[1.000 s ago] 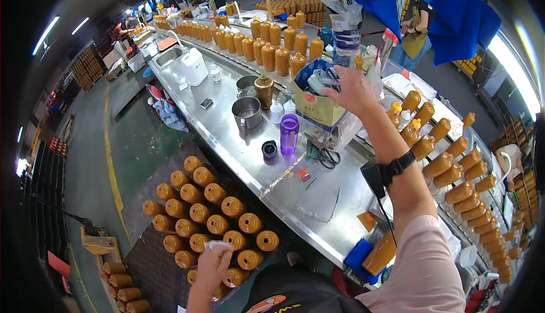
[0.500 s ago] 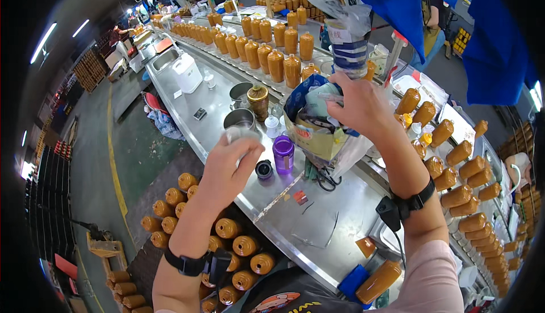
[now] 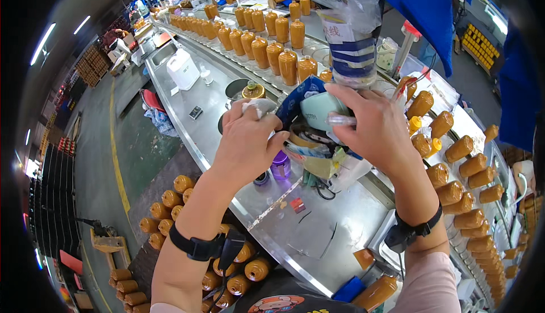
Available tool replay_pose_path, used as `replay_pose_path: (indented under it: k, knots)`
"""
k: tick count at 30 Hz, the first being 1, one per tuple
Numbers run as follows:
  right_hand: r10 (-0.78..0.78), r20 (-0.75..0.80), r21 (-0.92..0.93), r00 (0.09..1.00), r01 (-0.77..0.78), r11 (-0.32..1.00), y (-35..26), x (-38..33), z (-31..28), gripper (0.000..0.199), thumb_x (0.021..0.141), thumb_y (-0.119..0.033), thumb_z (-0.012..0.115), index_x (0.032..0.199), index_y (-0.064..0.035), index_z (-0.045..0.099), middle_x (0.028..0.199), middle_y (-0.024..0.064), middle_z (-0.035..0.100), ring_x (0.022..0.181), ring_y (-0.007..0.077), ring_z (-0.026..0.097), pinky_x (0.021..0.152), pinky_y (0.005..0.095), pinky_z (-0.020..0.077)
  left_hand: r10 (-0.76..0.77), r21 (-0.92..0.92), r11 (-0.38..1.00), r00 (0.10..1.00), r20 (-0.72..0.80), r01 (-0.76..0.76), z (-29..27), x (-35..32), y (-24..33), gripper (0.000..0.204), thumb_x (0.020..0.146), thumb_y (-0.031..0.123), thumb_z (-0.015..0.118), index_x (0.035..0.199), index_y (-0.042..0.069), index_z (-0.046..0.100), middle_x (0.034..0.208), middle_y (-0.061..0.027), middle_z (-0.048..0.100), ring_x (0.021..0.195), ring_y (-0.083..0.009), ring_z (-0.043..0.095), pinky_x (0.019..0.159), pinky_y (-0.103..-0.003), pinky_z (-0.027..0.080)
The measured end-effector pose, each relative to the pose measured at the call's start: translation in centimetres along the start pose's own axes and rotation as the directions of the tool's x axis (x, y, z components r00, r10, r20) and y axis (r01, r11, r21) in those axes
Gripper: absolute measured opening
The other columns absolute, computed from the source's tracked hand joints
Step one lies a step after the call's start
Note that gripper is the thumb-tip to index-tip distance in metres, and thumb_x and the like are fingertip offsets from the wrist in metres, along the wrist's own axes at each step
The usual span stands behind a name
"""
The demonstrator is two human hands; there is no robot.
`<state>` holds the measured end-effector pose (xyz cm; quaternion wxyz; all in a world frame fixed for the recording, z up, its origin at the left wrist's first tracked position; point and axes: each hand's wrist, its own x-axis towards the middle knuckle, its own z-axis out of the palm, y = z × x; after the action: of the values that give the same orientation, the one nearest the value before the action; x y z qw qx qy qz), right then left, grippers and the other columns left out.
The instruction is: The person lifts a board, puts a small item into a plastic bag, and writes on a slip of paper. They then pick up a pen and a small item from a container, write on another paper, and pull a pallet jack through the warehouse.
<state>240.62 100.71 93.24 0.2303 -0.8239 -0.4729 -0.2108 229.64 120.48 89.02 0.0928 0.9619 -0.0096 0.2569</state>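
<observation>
Steel surface [image 3: 289, 228]: left hand [image 3: 245, 142], pinching a white wad [image 3: 260, 105], has crossed the near edge to beside the open carton [image 3: 318, 165] by the far edge, where the right hand [image 3: 377, 125] curls over a pale-green item [image 3: 319, 112], firmness of grip unclear, bringing both hands together.
</observation>
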Motion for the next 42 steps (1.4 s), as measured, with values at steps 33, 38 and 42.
replay_pose_path:
  k: [33,38,42]
  knots:
    - [-0.11,0.043,0.414,0.993,0.082,0.906,4.8,-3.2,1.1,0.052,0.071,-0.015,0.075,0.114,0.0007,0.051,0.093,0.0156,0.061,0.082,0.0276,0.064,0.069,0.033,0.0505,0.121,-0.103,0.99,0.955,0.272,-0.096,4.2,4.9,3.0,0.077,0.058,0.022,0.072,0.129,0.016,0.043,0.112,-0.0245,0.05,0.124,-0.0433,0.033,0.102,-0.049,0.028]
    - [-0.072,-0.022,0.381,0.997,0.075,0.921,6.1,-3.6,2.3,0.034,0.076,-0.012,0.07,0.106,-0.0009,0.058,0.092,0.0122,0.062,0.074,0.0217,0.061,0.063,0.0301,0.0478,0.032,-0.044,0.999,0.97,0.241,-0.022,4.6,4.6,2.9,0.064,0.065,0.026,0.072,0.124,0.016,0.049,0.107,-0.0218,0.056,0.121,-0.043,0.039,0.102,-0.046,0.03]
    - [0.037,-0.19,0.421,0.981,0.048,0.906,6.0,-6.0,0.7,0.026,0.078,-0.009,0.066,0.101,-0.0003,0.06,0.09,0.0115,0.061,0.067,0.0164,0.056,0.059,0.0266,0.0452,-0.052,-0.111,0.99,0.954,0.297,0.089,4.1,4.2,3.6,0.062,0.068,0.023,0.069,0.125,0.016,0.047,0.109,-0.0224,0.055,0.115,-0.0394,0.044,0.097,-0.042,0.036]
